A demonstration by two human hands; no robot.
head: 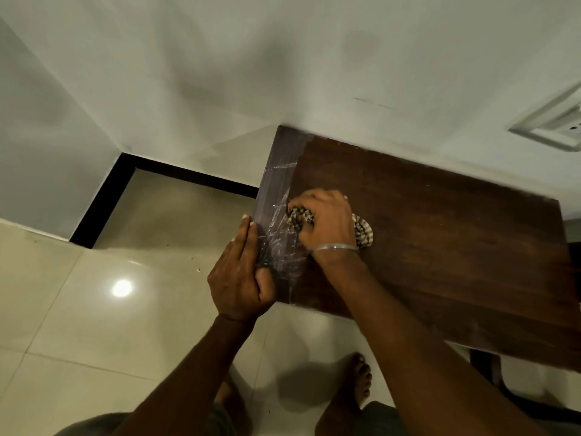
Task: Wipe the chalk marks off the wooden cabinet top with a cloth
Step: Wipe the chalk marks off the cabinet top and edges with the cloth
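Cloth on chalk, cabinet top, left end.
Right hand (327,221) clenched on cloth (363,234) over chalk (283,247); left hand (242,272) flat, fingers together, against cabinet (440,231) edge.

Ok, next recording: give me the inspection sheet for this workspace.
Surface: wooden cabinet top, dark, against the wall.
Job's things: chalk marks along its left end; patterned cloth bunched beside them.
Clutter: nothing seen.
Grippers: right hand pressing the cloth down; left hand braced on the cabinet's left edge.
Cables: nothing seen.
Surroundings: white wall, switch plate, tiled floor, bare foot.
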